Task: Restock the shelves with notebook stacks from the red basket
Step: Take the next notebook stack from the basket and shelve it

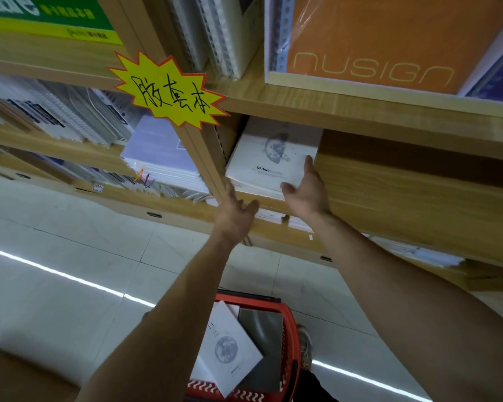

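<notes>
A stack of white notebooks with a moon print lies flat in a wooden shelf compartment. My right hand rests against the stack's front right corner, fingers straight along its right edge, thumb on the front. My left hand hovers open just below the stack's front left corner, at the shelf's front edge, holding nothing. On the floor below stands the red basket, with a white moon-print notebook and a grey notebook inside.
A yellow starburst sign hangs on the upright left of the compartment. Lilac notebooks fill the left bay, an orange notebook display stands above. A shoe is beside the basket on the tiled floor.
</notes>
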`<state>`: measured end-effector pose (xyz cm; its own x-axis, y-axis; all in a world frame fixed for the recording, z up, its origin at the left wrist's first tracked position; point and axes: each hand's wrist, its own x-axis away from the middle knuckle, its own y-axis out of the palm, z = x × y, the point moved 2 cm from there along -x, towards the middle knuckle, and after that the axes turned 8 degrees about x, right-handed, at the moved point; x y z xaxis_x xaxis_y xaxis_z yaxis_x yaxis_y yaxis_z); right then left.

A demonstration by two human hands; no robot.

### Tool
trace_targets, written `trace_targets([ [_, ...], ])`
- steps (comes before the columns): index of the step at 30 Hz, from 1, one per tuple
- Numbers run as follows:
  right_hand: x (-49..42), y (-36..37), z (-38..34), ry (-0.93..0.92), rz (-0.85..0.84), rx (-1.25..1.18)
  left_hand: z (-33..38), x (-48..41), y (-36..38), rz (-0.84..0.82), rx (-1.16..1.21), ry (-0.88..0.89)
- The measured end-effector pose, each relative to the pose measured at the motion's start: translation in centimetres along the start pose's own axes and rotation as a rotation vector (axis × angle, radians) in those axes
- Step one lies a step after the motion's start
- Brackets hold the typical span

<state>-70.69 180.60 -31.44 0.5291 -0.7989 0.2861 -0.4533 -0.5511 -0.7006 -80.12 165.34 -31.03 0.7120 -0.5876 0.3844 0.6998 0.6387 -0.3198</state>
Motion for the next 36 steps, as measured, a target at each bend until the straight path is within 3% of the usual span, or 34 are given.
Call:
trace_targets([
  [4, -0.3, -0.2, 0.0, -0.052, 0.025, 0.052, -1.4, 1.1, 1.7, -0.091, -0.168, 0.032],
  [9, -0.6, -1.2, 0.3, -0.186, 0.010, 0.206, 1.1, -0.5, 3.5, -0.075, -0.010, -0.024],
  [15, -1.0, -1.4, 2.5, -0.322, -0.068, 0.295, 0.5, -1.3, 2.2, -0.102, -0.089, 0.025],
  [25, -3.1, -1.1, 2.5, -0.316, -0.094, 0.208, -1.3, -2.1, 1.6, -0.128, -0.222, 0.095],
  [29, -4.9, -3.0, 1.7, -0.311, -0.210, 0.306, -1.2, -1.8, 1.1, -0.075, -0.064, 0.008],
  [36, -1.7, -0.1, 3.6, -0.277, -0.095, 0.356, -3.7, 0.7, 0.4, -0.004, -0.166, 0.013],
])
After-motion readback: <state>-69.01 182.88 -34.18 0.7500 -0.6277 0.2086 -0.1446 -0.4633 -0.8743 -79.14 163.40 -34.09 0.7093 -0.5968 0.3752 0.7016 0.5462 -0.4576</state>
